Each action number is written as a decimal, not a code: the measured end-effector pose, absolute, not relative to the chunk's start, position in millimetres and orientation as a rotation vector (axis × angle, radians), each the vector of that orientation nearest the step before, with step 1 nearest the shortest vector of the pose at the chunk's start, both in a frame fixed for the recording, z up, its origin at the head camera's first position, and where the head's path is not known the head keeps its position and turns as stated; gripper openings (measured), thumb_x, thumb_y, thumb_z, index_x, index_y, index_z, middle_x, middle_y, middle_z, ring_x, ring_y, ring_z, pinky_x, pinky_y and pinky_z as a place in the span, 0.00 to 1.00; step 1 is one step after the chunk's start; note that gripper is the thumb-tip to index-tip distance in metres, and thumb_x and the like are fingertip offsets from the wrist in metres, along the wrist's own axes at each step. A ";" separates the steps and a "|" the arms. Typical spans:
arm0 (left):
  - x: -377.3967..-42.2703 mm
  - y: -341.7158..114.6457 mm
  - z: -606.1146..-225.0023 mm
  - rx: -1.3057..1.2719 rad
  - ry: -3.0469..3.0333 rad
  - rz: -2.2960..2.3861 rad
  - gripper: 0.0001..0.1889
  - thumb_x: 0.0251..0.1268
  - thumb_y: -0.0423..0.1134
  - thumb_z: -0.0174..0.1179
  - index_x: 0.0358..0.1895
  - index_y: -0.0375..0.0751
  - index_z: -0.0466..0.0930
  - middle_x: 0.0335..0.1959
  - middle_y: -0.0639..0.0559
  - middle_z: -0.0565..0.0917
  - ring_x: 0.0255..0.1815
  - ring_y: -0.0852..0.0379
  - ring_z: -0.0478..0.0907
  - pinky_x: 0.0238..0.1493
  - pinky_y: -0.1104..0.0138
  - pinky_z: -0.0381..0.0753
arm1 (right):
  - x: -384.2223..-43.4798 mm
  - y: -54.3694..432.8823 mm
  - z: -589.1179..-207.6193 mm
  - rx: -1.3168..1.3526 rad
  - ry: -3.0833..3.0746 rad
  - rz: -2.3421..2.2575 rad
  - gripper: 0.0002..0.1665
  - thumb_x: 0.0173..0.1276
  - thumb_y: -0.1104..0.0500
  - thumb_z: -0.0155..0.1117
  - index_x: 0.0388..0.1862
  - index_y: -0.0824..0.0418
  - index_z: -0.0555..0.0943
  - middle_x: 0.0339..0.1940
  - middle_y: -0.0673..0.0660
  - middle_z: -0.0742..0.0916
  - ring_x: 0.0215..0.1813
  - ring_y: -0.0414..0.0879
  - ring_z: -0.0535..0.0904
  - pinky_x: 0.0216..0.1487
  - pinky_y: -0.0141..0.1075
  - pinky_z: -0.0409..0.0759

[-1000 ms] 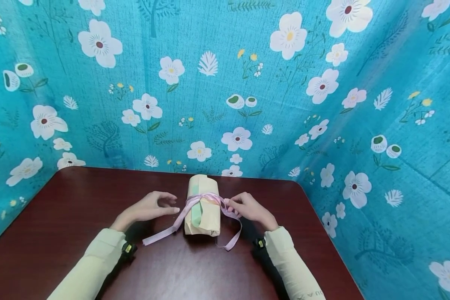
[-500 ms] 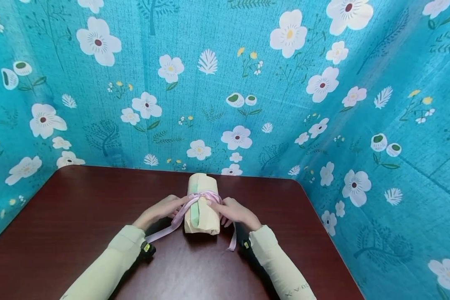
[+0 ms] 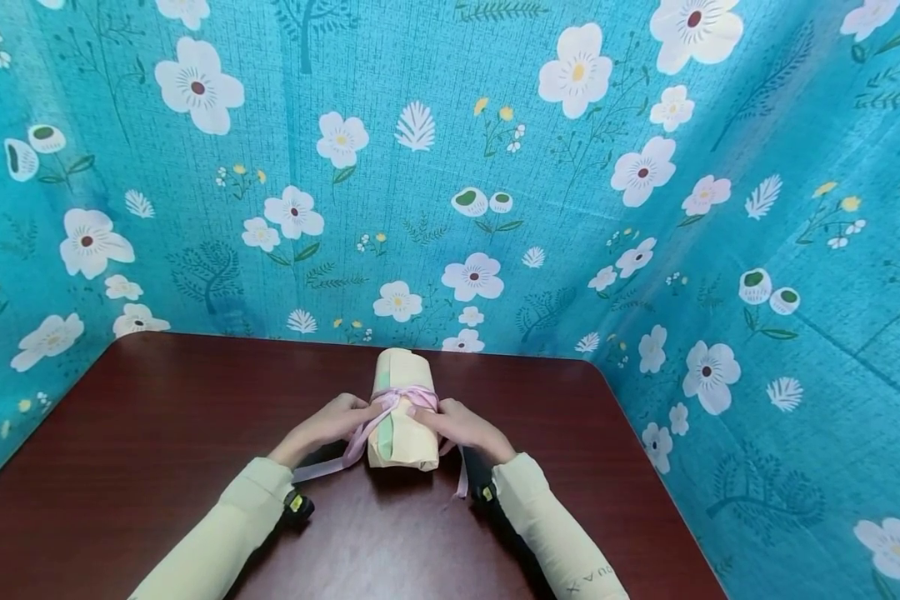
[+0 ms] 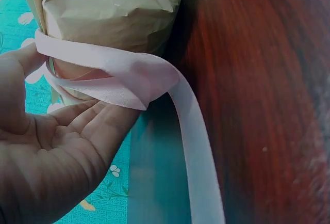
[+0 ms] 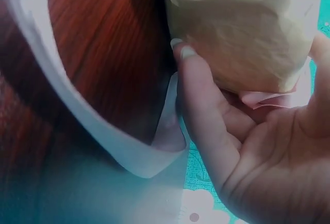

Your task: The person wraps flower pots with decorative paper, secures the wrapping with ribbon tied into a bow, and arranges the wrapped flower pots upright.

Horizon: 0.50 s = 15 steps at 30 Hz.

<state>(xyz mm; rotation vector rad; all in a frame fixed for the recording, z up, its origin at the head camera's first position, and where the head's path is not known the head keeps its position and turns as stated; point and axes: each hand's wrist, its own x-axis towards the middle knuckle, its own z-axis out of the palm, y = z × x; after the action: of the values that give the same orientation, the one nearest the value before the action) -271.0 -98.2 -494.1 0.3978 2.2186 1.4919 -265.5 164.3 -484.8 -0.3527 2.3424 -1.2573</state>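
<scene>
A package wrapped in tan paper (image 3: 414,442), with a pale green strip along its top, lies on the table. Around its middle runs a pink ribbon (image 3: 407,392), whose loose ends trail to either side. My left hand (image 3: 333,421) grips the package's left side, thumb over the ribbon on top; the left wrist view shows the fingers against the ribbon (image 4: 118,72) at the side. From the right, my right hand (image 3: 468,429) holds the package, thumb on top and fingers (image 5: 201,90) curled around the side. A ribbon tail (image 5: 93,115) loops beside those fingers.
The dark red-brown table (image 3: 195,400) has a glossy top. A blue flowered cloth (image 3: 420,208) hangs behind it and along the right side. Each wrist carries a small black camera, such as the left one (image 3: 297,507).
Both hands have moved inward onto the package's sides. My right hand, which pinched the ribbon a second ago, now holds the package. My left hand was apart from it before.
</scene>
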 end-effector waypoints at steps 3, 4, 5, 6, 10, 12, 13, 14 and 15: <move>-269.6 -96.9 -492.7 0.378 2.209 1.519 0.24 0.77 0.53 0.54 0.36 0.32 0.84 0.18 0.56 0.77 0.21 0.63 0.76 0.27 0.68 0.77 | -265.6 163.6 -485.6 -0.345 2.327 -1.288 0.33 0.74 0.34 0.56 0.41 0.64 0.83 0.31 0.57 0.88 0.30 0.49 0.87 0.32 0.47 0.87; -269.2 -96.3 -492.2 0.374 2.209 1.525 0.24 0.77 0.53 0.54 0.36 0.32 0.84 0.19 0.56 0.78 0.21 0.63 0.75 0.26 0.68 0.77 | -265.7 163.3 -485.8 -0.342 2.325 -1.295 0.32 0.74 0.34 0.56 0.41 0.64 0.83 0.31 0.56 0.88 0.31 0.49 0.87 0.33 0.46 0.87; -268.9 -95.8 -491.7 0.372 2.209 1.530 0.24 0.77 0.52 0.54 0.37 0.32 0.84 0.20 0.56 0.79 0.21 0.63 0.76 0.26 0.68 0.77 | -265.4 162.7 -485.3 -0.339 2.326 -1.298 0.32 0.74 0.34 0.56 0.42 0.64 0.83 0.32 0.56 0.88 0.32 0.49 0.87 0.33 0.46 0.88; -268.6 -95.3 -491.1 0.367 2.209 1.536 0.24 0.77 0.52 0.54 0.37 0.32 0.84 0.20 0.55 0.78 0.21 0.63 0.75 0.26 0.68 0.77 | -265.4 162.3 -485.3 -0.334 2.329 -1.302 0.32 0.74 0.34 0.56 0.43 0.64 0.83 0.32 0.56 0.88 0.32 0.49 0.87 0.34 0.46 0.88; -267.0 -93.8 -489.3 0.366 2.203 1.557 0.23 0.77 0.51 0.55 0.38 0.30 0.85 0.21 0.54 0.80 0.22 0.62 0.77 0.27 0.68 0.78 | -263.9 160.7 -484.0 -0.320 2.343 -1.300 0.33 0.73 0.34 0.56 0.44 0.64 0.82 0.33 0.56 0.88 0.32 0.49 0.87 0.34 0.46 0.88; -266.0 -93.7 -488.8 0.366 2.198 1.562 0.23 0.77 0.51 0.55 0.39 0.30 0.85 0.22 0.54 0.81 0.24 0.62 0.78 0.27 0.69 0.79 | -263.0 160.4 -483.5 -0.323 2.346 -1.299 0.32 0.73 0.34 0.57 0.44 0.64 0.82 0.33 0.56 0.88 0.32 0.48 0.87 0.35 0.47 0.88; -265.7 -93.8 -488.8 0.366 2.197 1.562 0.23 0.77 0.51 0.55 0.39 0.29 0.85 0.23 0.54 0.82 0.24 0.61 0.80 0.28 0.69 0.80 | -262.5 160.3 -483.2 -0.327 2.347 -1.298 0.32 0.73 0.34 0.57 0.44 0.64 0.82 0.33 0.56 0.88 0.32 0.48 0.87 0.35 0.47 0.88; -265.5 -93.8 -488.8 0.360 2.198 1.566 0.23 0.77 0.50 0.56 0.39 0.30 0.85 0.23 0.54 0.82 0.24 0.61 0.80 0.28 0.69 0.80 | -262.2 160.4 -482.9 -0.329 2.352 -1.300 0.31 0.73 0.35 0.58 0.43 0.64 0.82 0.32 0.56 0.88 0.31 0.48 0.87 0.35 0.47 0.88; -265.4 -93.8 -488.7 0.356 2.208 1.566 0.23 0.76 0.51 0.57 0.38 0.30 0.86 0.22 0.54 0.82 0.24 0.61 0.80 0.28 0.69 0.80 | -261.9 160.3 -482.6 -0.327 2.354 -1.306 0.31 0.73 0.36 0.58 0.43 0.64 0.82 0.32 0.56 0.88 0.31 0.48 0.87 0.35 0.47 0.88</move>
<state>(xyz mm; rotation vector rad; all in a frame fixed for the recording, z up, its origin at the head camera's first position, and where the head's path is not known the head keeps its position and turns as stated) -265.4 -93.8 -488.7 0.3564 2.2078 1.5663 -261.9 160.3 -482.6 -0.3270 2.3535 -1.3063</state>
